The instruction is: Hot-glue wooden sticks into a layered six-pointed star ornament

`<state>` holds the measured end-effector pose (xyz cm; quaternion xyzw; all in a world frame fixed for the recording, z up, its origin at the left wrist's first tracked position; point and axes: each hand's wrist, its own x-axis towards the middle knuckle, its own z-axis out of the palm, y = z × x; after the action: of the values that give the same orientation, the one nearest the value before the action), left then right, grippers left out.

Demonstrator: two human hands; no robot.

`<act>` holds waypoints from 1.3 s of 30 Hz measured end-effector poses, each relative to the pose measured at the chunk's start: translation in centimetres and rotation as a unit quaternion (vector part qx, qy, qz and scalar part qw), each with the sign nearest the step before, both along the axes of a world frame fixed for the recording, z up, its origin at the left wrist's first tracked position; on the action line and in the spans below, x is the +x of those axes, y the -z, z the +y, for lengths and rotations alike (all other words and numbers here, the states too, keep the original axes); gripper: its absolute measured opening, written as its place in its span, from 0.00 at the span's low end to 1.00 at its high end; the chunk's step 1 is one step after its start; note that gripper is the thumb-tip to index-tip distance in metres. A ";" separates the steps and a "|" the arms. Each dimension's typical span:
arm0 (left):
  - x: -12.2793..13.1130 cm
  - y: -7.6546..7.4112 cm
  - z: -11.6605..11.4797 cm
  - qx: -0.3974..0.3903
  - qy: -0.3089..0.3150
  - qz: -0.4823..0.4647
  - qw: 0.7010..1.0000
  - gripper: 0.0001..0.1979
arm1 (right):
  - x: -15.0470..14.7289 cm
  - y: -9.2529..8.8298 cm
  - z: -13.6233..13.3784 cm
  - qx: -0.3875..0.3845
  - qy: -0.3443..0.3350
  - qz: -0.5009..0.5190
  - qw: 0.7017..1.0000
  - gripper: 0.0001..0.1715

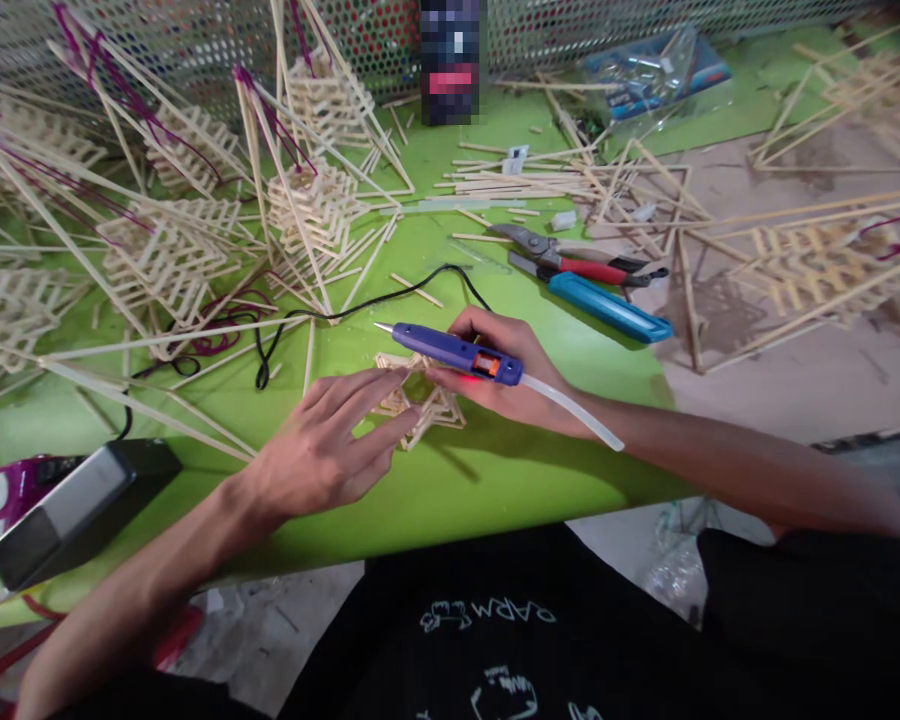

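A small star-shaped frame of thin wooden sticks [442,408] lies low over the green tabletop, near its front edge. My left hand [330,440] grips its left side, the thumb and forefinger reaching along the sticks. My right hand [521,355] is closed round a blue hot glue pen [457,352] just above the star. The pen's metal tip points left, and a clear glue stick [577,412] sticks out of its back end. Some right fingertips are hidden behind the pen and close to the star.
Stacked stick lanterns with purple string [311,205] crowd the back left. Red-handled pruning shears [592,265] and a blue utility knife [607,305] lie right of centre. A black cord [375,298] crosses the table. Loose sticks [510,185] lie behind; a grey box-like device [67,515] stands front left.
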<state>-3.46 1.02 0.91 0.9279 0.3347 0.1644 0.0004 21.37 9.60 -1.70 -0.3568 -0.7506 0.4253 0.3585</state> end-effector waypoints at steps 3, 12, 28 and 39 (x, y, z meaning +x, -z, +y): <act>0.1 0.0 0.0 -0.001 0.001 0.001 1.000 0.23 | 0.0 0.0 0.0 -0.002 -0.002 0.003 1.000 0.19; 0.0 -0.2 -0.2 0.009 -0.005 0.008 1.000 0.24 | 0.1 -0.3 -0.1 -0.027 -0.002 0.017 0.999 0.16; 0.4 0.0 -0.1 -0.084 -0.189 0.004 0.978 0.32 | 0.4 -0.4 0.1 -0.046 0.038 0.061 0.996 0.15; 0.1 0.4 0.2 -0.125 -0.213 0.051 0.968 0.28 | 0.5 -0.3 0.1 -0.052 0.046 0.062 0.996 0.16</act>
<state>-3.34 1.25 0.50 0.8352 0.5417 0.0704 0.0644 21.89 9.74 -1.41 -0.3825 -0.6863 0.4681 0.4044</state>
